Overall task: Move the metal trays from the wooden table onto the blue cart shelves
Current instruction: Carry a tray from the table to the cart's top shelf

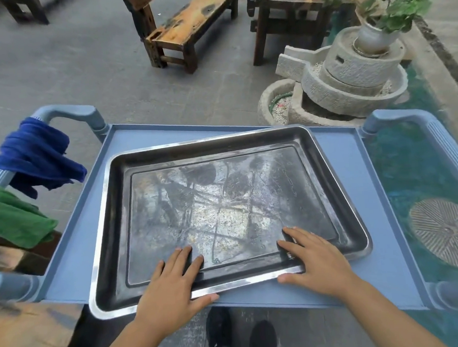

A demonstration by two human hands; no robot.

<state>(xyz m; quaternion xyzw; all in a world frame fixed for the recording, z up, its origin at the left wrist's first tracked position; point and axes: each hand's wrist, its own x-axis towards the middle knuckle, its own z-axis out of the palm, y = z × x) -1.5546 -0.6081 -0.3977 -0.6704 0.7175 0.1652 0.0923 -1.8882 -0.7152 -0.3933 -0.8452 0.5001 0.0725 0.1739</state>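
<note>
A large, scratched metal tray [224, 200] lies on the top shelf of the blue cart [344, 170], turned slightly askew, its near left corner overhanging the shelf's front edge. My left hand [173, 285] grips the tray's near rim, fingers inside the tray and thumb under the edge. My right hand [312, 259] holds the same rim further right, fingers over the lip and thumb on the shelf side. A corner of the wooden table [25, 339] shows at the lower left.
A blue cloth [34, 157] and a green cloth [11, 218] hang on the cart's left handle. Stone millstones with a potted plant [351, 75] and a green water basin [423, 176] sit to the right. A wooden bench [193, 21] stands beyond. My shoes [242, 335] are below the cart.
</note>
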